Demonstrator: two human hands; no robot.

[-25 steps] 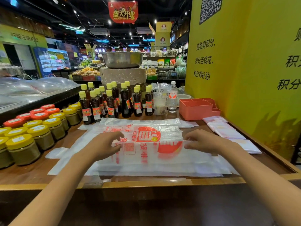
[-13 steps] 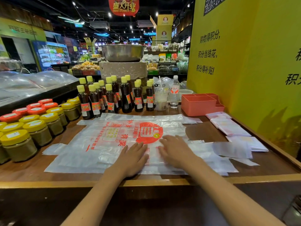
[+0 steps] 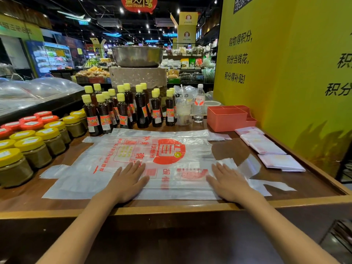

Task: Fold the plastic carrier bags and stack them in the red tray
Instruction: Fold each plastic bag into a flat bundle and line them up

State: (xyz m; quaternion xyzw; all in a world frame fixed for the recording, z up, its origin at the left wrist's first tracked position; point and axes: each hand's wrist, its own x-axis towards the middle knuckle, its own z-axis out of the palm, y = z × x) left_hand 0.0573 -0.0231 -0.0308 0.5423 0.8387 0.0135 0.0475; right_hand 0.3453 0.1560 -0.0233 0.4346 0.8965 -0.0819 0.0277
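Left hand (image 3: 126,181) and right hand (image 3: 227,181), fingers spread flat, press folded plastic carrier bag (image 3: 171,159) onto wooden counter (image 3: 171,206). Film likely thin, limp, slippery; pinch at creased edges.

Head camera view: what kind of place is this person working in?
Most likely a supermarket or food shop, at a wooden counter. Rows of labelled sauce bottles and yellow-lidded jars stand on display, shelves of goods fill the background, and a red "Grand Opening" banner hangs overhead.
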